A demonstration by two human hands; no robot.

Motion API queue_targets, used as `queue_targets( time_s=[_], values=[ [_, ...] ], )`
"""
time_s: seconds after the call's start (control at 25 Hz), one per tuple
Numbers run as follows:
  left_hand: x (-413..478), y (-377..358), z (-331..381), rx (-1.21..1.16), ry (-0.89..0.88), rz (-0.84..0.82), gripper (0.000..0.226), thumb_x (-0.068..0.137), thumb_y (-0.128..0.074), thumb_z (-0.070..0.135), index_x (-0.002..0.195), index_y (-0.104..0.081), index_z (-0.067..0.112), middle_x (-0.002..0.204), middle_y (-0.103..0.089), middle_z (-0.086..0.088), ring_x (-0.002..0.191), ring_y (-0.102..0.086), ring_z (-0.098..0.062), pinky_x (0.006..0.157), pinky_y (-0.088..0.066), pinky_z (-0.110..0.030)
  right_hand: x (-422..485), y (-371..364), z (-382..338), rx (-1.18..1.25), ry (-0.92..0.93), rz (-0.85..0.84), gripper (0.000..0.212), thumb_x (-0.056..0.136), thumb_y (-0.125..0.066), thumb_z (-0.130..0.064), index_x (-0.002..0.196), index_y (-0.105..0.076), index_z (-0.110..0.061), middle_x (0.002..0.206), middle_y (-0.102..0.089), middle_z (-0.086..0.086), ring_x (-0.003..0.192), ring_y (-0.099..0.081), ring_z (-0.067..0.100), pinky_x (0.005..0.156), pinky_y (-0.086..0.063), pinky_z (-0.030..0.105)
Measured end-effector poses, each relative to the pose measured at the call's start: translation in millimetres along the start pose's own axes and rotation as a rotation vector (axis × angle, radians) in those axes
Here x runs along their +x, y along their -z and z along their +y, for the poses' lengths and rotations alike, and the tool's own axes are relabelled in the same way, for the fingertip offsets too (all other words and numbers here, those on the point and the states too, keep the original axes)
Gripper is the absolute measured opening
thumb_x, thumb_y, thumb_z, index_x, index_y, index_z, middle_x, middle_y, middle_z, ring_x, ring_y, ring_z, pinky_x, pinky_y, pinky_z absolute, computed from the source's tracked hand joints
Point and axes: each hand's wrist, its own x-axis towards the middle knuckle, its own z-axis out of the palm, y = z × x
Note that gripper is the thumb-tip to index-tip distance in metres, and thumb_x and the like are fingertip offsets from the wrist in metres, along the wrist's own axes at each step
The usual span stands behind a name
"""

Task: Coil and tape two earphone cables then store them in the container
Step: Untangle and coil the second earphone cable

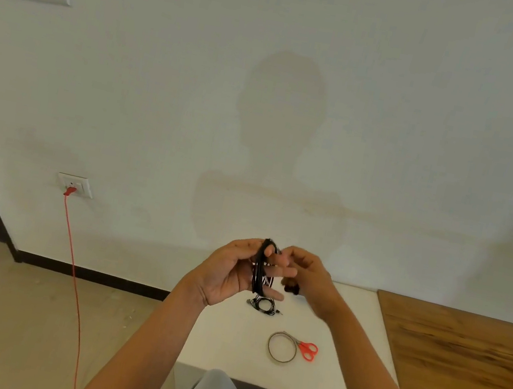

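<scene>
The left hand holds in its grip a black earphone cable coiled round its fingers, the right hand pinches the coil's top just beside it, and a second cable lies on the worktop just below.

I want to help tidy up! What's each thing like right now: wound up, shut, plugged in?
left hand: holds the black earphone cable, which is wound round its fingers.
right hand: fingers curled beside the coil; grip unclear.
second earphone cable: coiled, lying on the table.
scissors: shut, blades across the tape roll.
tape roll: lying flat.
red cord: plugged into the wall socket.
</scene>
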Motion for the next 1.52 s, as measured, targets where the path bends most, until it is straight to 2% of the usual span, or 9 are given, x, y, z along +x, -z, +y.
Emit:
queue_targets(
  time_s=[0.36, 0.52, 0.68, 0.8, 1.04, 1.16, 1.28, 1.36, 1.52],
  values=[
    [8, 5, -6, -0.150, -0.176, 0.148, 0.028, 0.097, -0.038, 0.028, 0.090, -0.055, 0.008, 0.130, -0.058, -0.024, 0.123, -0.054, -0.038, 0.089, -0.050, -0.060, -38, -49, 11, 0.207, -0.183, 0.093, 0.024, 0.101, -0.045, -0.016, 0.101, -0.068, -0.010, 0.082, -0.064, 0.005, 0.070, -0.056, 0.013, 0.072, -0.052, 0.026],
    [10, 0, -3, -0.203, -0.220, 0.244, 0.033, 0.103, -0.030, 0.026, 0.082, -0.050, 0.011, 0.116, -0.067, -0.019, 0.121, -0.057, -0.036, 0.090, -0.048, -0.062, -38, -54, -1, 0.413, -0.254, 0.161, 0.025, 0.100, -0.048, -0.017, 0.108, -0.068, -0.005, 0.094, -0.070, 0.012, 0.074, -0.060, 0.014, 0.078, -0.055, 0.030],
    [10, -3, -3, -0.250, -0.254, 0.282, 0.034, 0.102, -0.028, 0.024, 0.075, -0.044, 0.011, 0.092, -0.070, -0.015, 0.118, -0.059, -0.037, 0.095, -0.044, -0.064, -31, -57, -16, 0.735, -0.382, 0.204, 0.029, 0.096, -0.058, -0.026, 0.109, -0.068, -0.002, 0.094, -0.070, 0.017, 0.065, -0.057, 0.012, 0.065, -0.056, 0.026],
    [9, -7, -7, -0.214, -0.273, 0.328, 0.034, 0.101, -0.028, 0.023, 0.072, -0.043, 0.011, 0.075, -0.065, -0.011, 0.114, -0.062, -0.035, 0.098, -0.045, -0.058, -24, -62, -17, 0.751, -0.453, 0.309, 0.030, 0.091, -0.064, -0.024, 0.105, -0.067, 0.002, 0.097, -0.062, 0.019, 0.063, -0.055, 0.012, 0.059, -0.056, 0.025],
    [7, -10, -15, -0.276, -0.329, 0.432, 0.032, 0.100, -0.029, 0.021, 0.073, -0.044, 0.010, 0.070, -0.060, -0.007, 0.091, -0.068, -0.025, 0.101, -0.046, -0.046, -19, -68, -10, 0.590, -0.422, 0.378, 0.020, 0.089, -0.067, -0.014, 0.096, -0.069, 0.005, 0.075, -0.061, 0.012, 0.060, -0.057, 0.013, 0.063, -0.056, 0.025],
    [7, -7, -21, -0.244, -0.326, 0.417, 0.034, 0.101, -0.027, 0.021, 0.073, -0.043, 0.011, 0.084, -0.069, -0.010, 0.112, -0.064, -0.029, 0.105, -0.041, -0.043, -22, -70, -7, 0.445, -0.368, 0.362, 0.020, 0.095, -0.057, -0.010, 0.092, -0.069, 0.005, 0.071, -0.061, 0.010, 0.065, -0.059, 0.017, 0.066, -0.057, 0.026],
    [7, -5, -20, -0.141, -0.275, 0.410, 0.034, 0.103, -0.028, 0.022, 0.076, -0.045, 0.012, 0.102, -0.070, -0.015, 0.122, -0.056, -0.033, 0.103, -0.038, -0.044, -24, -67, -10, 0.057, -0.307, 0.313, 0.025, 0.094, -0.050, -0.006, 0.076, -0.066, 0.001, 0.069, -0.059, 0.010, 0.062, -0.064, 0.017, 0.072, -0.060, 0.028],
    [8, -4, -19, -0.118, -0.250, 0.423, 0.032, 0.102, -0.031, 0.021, 0.077, -0.048, 0.011, 0.109, -0.070, -0.015, 0.121, -0.057, -0.033, 0.094, -0.040, -0.044, -26, -66, -10, -0.279, -0.202, 0.334, 0.025, 0.093, -0.051, -0.007, 0.071, -0.064, -0.009, 0.067, -0.060, 0.003, 0.061, -0.066, 0.013, 0.064, -0.055, 0.018],
    [7, -6, -16, -0.095, -0.215, 0.427, 0.029, 0.101, -0.035, 0.021, 0.080, -0.053, 0.013, 0.121, -0.067, -0.013, 0.120, -0.059, -0.031, 0.101, -0.043, -0.042, -31, -66, -9, -0.762, 0.096, 0.363, 0.010, 0.090, -0.058, -0.009, 0.096, -0.063, -0.015, 0.080, -0.056, -0.005, 0.070, -0.054, 0.013, 0.058, -0.039, 0.014]
  ],
)
